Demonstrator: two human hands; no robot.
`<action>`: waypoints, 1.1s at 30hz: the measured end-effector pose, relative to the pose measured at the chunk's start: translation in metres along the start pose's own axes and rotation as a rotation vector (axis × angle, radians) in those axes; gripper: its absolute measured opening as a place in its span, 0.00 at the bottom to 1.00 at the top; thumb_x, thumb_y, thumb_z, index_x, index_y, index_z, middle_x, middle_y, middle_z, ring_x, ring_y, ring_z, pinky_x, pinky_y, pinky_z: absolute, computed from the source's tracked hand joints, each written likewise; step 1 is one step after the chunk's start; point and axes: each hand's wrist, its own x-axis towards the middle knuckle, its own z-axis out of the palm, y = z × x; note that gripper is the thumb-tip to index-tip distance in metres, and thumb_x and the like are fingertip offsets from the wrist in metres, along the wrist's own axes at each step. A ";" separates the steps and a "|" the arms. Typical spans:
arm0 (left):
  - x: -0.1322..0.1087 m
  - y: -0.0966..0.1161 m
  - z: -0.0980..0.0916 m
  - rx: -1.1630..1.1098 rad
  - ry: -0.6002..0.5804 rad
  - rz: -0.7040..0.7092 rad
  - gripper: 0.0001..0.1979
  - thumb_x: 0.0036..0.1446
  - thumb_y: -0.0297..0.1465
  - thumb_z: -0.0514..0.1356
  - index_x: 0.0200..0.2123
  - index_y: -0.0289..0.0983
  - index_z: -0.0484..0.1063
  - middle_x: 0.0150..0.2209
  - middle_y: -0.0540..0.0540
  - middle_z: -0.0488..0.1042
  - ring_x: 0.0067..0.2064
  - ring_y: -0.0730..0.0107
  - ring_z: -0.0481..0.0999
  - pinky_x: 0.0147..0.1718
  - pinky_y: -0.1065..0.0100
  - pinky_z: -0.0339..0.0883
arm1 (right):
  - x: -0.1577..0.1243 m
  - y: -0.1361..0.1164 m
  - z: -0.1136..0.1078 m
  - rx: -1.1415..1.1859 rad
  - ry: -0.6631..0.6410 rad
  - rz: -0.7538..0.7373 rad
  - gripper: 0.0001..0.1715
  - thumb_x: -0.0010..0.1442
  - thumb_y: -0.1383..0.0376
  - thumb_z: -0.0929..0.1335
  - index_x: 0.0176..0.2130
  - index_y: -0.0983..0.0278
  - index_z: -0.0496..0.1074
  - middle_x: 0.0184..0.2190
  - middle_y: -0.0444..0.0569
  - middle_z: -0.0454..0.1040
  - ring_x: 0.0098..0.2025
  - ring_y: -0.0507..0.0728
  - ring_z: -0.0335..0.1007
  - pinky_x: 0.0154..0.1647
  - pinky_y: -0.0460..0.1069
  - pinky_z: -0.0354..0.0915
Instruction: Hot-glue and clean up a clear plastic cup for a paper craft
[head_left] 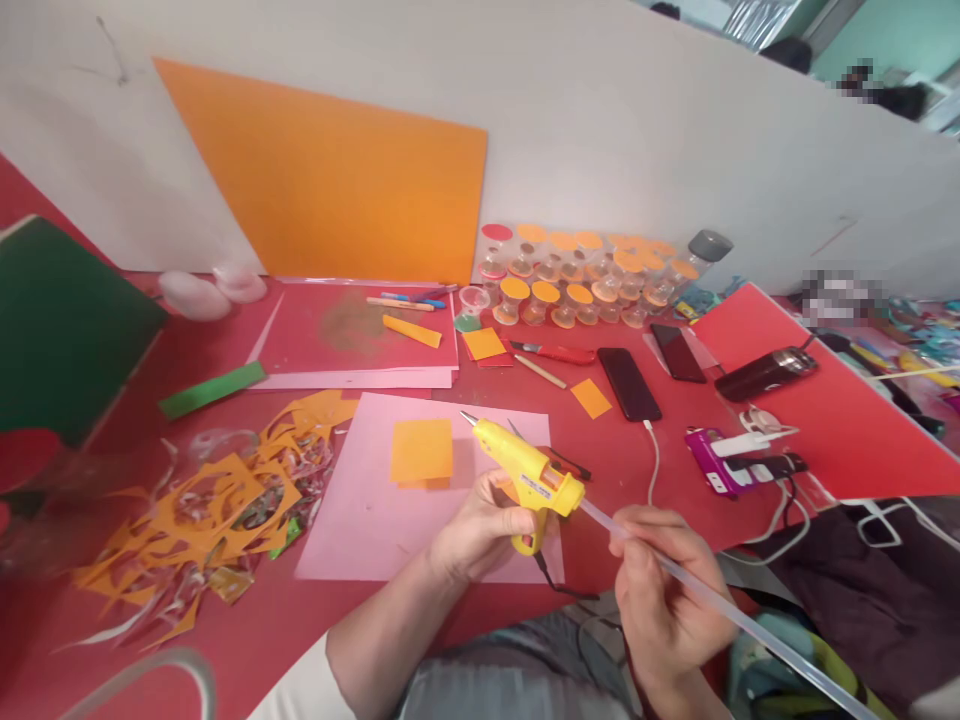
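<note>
My left hand (487, 520) grips the handle of a yellow hot glue gun (517, 460), its metal nozzle pointing up and left. Pinched in my right hand (671, 590) is a long translucent glue stick (757, 632), whose front end meets the back of the gun. How far the stick sits inside, I cannot tell. Below the gun lies a sheet of pink paper (352, 520) bearing a few orange paper squares (421, 450). A pair of scissors (570, 464) is partly hidden behind the gun.
Orange paper scraps (217, 500) heap up at left. Several clear hourglass-shaped pieces with orange discs (545, 293) stand along the wall. A phone (630, 384), a red cutter knife (559, 354) and a purple power strip (712, 462) lie right. A black cord (559, 585) hangs from the gun.
</note>
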 end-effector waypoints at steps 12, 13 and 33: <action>0.001 -0.009 -0.003 -0.021 0.046 0.013 0.25 0.29 0.39 0.80 0.32 0.32 0.82 0.27 0.44 0.81 0.25 0.72 0.77 0.23 0.75 0.66 | 0.001 0.004 -0.004 -0.031 -0.004 0.022 0.04 0.60 0.67 0.72 0.38 0.63 0.76 0.30 0.49 0.76 0.32 0.58 0.75 0.29 0.52 0.71; 0.001 -0.009 -0.002 -0.030 0.048 0.018 0.25 0.29 0.39 0.80 0.33 0.33 0.82 0.28 0.45 0.81 0.25 0.72 0.77 0.25 0.74 0.67 | 0.001 0.004 -0.005 -0.041 -0.016 0.026 0.03 0.60 0.66 0.72 0.38 0.63 0.76 0.30 0.49 0.76 0.32 0.59 0.75 0.30 0.52 0.71; 0.001 0.001 -0.001 0.024 0.015 -0.048 0.24 0.31 0.39 0.80 0.31 0.31 0.81 0.26 0.45 0.79 0.25 0.72 0.76 0.23 0.74 0.66 | 0.000 0.003 0.000 0.023 -0.010 0.079 0.04 0.61 0.71 0.70 0.36 0.64 0.76 0.31 0.47 0.74 0.33 0.55 0.73 0.31 0.49 0.67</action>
